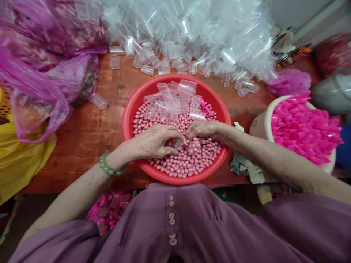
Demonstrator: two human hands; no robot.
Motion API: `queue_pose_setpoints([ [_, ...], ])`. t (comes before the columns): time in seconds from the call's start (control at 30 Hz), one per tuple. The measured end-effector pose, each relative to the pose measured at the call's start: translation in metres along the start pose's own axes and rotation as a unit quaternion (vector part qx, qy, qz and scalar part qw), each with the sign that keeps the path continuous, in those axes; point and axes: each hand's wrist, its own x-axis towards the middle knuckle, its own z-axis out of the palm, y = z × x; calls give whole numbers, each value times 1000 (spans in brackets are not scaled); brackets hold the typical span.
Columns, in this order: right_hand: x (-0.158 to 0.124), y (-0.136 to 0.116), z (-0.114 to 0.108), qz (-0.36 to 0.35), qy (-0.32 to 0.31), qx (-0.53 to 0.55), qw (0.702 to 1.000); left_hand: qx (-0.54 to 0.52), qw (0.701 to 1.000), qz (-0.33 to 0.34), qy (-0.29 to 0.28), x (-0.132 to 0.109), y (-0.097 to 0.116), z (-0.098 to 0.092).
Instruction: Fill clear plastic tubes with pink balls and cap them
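A red plastic basin [128,117] sits on the wooden table, filled with small pink beads [192,160] and several clear plastic tubes [175,98] at its far side. My left hand [153,142] is closed round a clear tube [176,143] held low over the beads. My right hand [203,130] lies knuckles up on the beads right beside that tube's mouth, fingers curled together over some beads. A green bead bracelet [108,166] is on my left wrist.
A big heap of clear tubes in plastic wrap [192,33] lies behind the basin. A pale tub of bright pink caps [301,128] stands at the right. Purple bags [46,65] and a yellow bag [22,157] crowd the left. A rag [246,168] lies beside the basin.
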Motion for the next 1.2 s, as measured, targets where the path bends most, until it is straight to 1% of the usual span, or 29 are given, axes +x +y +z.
queue_pose_setpoints([
  [0.13,1,-12,-2,47,-31,-54,997,11,994,27,103,-6,-1,3],
  [0.2,0,-16,-1,52,-22,-86,995,1,992,27,127,-9,0,3],
  [0.3,-3,-16,3,32,15,-133,991,-61,989,9,135,-14,3,1],
  [0.43,-8,-7,5,-6,66,-173,983,-170,977,-17,125,-20,5,3],
  [0.6,-13,3,9,-106,120,-231,960,-325,934,-53,136,-22,6,7],
  [0.67,-17,4,12,-127,147,-251,948,-359,922,-68,131,-22,8,7],
  [0.73,-22,5,15,-130,174,-273,937,-365,917,-85,140,-21,8,5],
  [0.77,-24,6,17,-132,187,-284,931,-352,920,-88,150,-20,8,5],
  [0.83,-31,6,21,-148,206,-301,919,-277,942,-87,169,-18,5,4],
  [0.9,-37,8,24,-173,216,-325,904,-154,968,-89,177,-18,1,4],
  [0.97,-41,8,28,-193,235,-363,881,-35,980,-100,167,-19,-2,3],
  [1.1,-42,5,36,-193,284,-453,823,118,979,-112,119,-23,2,-5],
  [1.13,-40,2,38,-191,285,-465,816,155,976,-117,103,-23,5,-8],
  [1.2,-35,-3,42,-179,280,-469,818,227,964,-125,66,-21,11,-11],
])
